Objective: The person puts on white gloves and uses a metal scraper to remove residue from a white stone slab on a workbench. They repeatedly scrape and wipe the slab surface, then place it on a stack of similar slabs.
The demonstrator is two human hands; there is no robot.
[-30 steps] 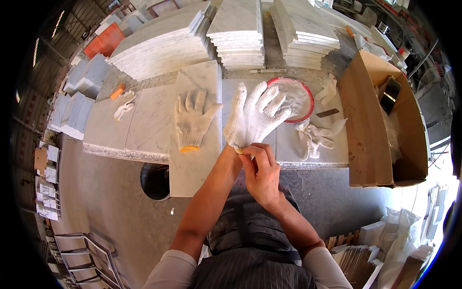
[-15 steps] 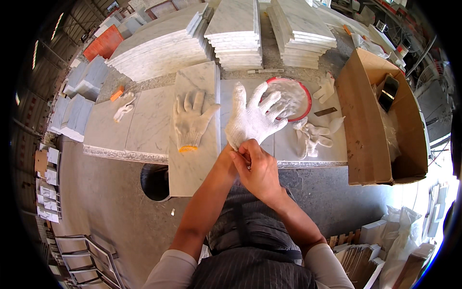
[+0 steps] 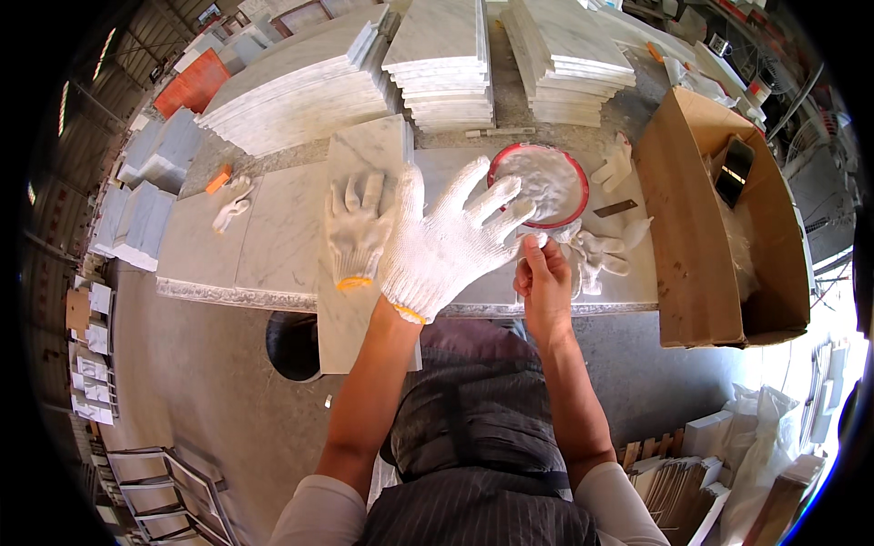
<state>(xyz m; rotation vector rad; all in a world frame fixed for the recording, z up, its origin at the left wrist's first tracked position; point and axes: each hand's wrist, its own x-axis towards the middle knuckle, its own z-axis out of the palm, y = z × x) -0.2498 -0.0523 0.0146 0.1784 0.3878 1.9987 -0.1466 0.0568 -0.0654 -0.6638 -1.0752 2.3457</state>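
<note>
My left hand [image 3: 446, 238] wears a white knitted work glove [image 3: 421, 273] with a yellow-edged cuff, its fingers spread wide above the marble slabs. My bare right hand [image 3: 549, 289] pinches the tip of that glove's little finger. Just left of my gloved hand, a second knitted glove [image 3: 353, 241] with a yellow cuff edge lies on a raised marble slab [image 3: 350, 328], partly covered. Beyond my right hand stands a red-rimmed round container [image 3: 583, 173] of white paste. Crumpled white gloves [image 3: 596, 255] lie beside my right hand.
An open cardboard box [image 3: 687, 246] holding a phone [image 3: 734, 173] stands at the right. A flat metal blade [image 3: 615, 208] lies near it. Stacked marble slabs [image 3: 437, 77] line the back. An orange block [image 3: 218, 178] and a white glove [image 3: 233, 205] lie left. Below is a black bucket [image 3: 289, 348].
My right hand has let go of the glove's cuff at the wrist and moved right to the little fingertip. My left hand has shifted left and nearer, now partly covering the lying glove.
</note>
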